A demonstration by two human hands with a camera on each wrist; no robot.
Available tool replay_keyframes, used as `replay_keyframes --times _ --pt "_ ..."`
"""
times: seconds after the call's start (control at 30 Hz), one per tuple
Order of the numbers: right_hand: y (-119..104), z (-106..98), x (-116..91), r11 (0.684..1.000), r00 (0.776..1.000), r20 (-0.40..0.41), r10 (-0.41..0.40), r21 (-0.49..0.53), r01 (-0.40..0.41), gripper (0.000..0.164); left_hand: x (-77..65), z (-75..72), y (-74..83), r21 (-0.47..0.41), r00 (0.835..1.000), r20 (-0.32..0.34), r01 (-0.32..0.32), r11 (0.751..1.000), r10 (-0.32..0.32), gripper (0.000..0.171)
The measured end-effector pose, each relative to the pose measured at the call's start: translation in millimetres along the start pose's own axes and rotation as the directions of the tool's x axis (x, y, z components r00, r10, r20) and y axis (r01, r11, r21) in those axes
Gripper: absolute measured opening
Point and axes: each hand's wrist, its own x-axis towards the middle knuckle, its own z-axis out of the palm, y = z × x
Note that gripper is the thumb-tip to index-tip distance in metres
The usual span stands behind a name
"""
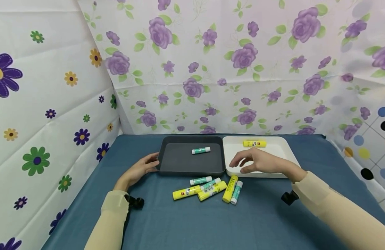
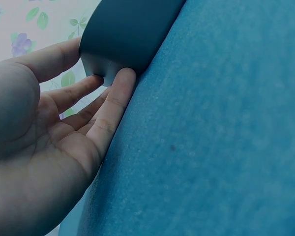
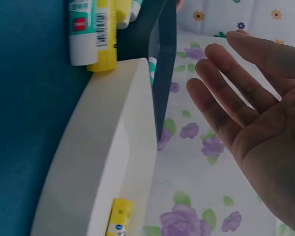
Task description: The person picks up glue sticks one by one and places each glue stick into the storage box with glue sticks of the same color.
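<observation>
My left hand (image 1: 143, 169) touches the left wall of the dark grey tray (image 1: 176, 166), its fingertips right at the tray's corner in the left wrist view. My right hand (image 1: 258, 160), fingers relaxed and holding nothing, hovers over the front of the white tray (image 1: 278, 142). A green-and-white glue stick (image 1: 201, 150) lies in the grey tray. In the white tray a yellow glue stick (image 1: 254, 143) lies near the back wall. In front of the trays lies a loose group of glue sticks, among them a yellow one (image 1: 230, 189) and a green-and-white one (image 1: 236, 192) side by side.
The two trays stand side by side at the back of the blue-covered table (image 1: 180, 225). More glue sticks lie toward the left of the group, with a yellow one (image 1: 186, 192) leftmost. A flowered curtain (image 1: 192, 69) hangs behind the table.
</observation>
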Motion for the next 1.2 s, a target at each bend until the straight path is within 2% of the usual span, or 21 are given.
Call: replay_keyframes --times 0.43,0.9,1.2 --pt "22 22 -19 0.995 0.998 0.048 -0.047 0.086 0.042 0.03 0.3 0.6 -0.1 0.007 1.0 0.003 -0.005 1.0 0.005 0.067" --pt "38 40 -21 0.995 0.995 0.073 -0.072 0.075 0.067 0.036 -0.3 -0.2 -1.5 0.002 1.0 0.002 -0.006 1.0 0.006 0.068" --pt "41 45 -20 0.998 0.998 0.052 -0.039 0.055 0.036 0.033 -1.1 -0.4 -0.6 0.002 1.0 0.004 -0.003 1.0 0.003 0.068"
